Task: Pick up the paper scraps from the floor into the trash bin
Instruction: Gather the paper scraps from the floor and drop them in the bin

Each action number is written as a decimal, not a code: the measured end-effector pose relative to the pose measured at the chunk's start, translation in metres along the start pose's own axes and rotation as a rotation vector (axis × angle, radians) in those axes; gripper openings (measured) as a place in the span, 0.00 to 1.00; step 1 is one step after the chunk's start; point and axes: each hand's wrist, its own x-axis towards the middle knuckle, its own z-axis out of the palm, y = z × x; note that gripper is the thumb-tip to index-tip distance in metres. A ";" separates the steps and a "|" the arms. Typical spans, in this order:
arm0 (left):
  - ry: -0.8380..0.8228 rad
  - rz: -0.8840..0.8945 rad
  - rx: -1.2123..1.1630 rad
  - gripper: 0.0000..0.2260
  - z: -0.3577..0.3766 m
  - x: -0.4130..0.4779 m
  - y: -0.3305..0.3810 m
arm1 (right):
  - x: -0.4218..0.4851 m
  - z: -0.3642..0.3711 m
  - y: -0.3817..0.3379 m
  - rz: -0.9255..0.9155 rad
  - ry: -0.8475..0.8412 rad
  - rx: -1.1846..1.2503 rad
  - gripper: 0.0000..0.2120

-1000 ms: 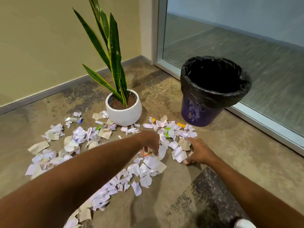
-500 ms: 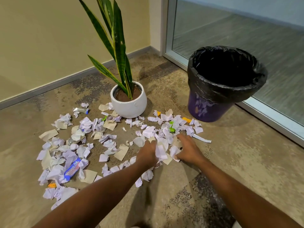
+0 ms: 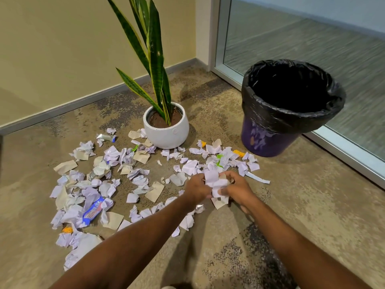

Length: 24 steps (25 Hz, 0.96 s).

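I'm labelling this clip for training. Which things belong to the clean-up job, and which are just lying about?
Job:
paper scraps on the floor
bunch of scraps gripped by left hand and right hand
trash bin

Just there:
potted plant
glass panel behind the bin

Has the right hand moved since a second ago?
Yes. Judged against the white round ceramic plant pot, the right hand has slid left to meet the left hand; together they grip a bunch of white paper scraps.

Office-like interior corner: patterned carpet floor (image 3: 312, 205), beige wall (image 3: 52, 49) with grey baseboard (image 3: 83, 102), metal-framed glass partition (image 3: 302, 38), potted snake plant (image 3: 155, 59), lined trash bin (image 3: 268, 140).
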 end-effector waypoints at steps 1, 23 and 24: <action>-0.007 -0.009 -0.065 0.24 0.002 0.000 0.007 | -0.001 -0.002 -0.005 0.004 -0.008 0.036 0.25; 0.100 0.454 -0.287 0.19 0.020 0.000 0.264 | -0.038 -0.124 -0.235 -0.626 0.280 0.100 0.22; 0.069 0.469 -0.289 0.18 0.024 0.002 0.273 | -0.037 -0.133 -0.240 -0.622 0.302 0.100 0.22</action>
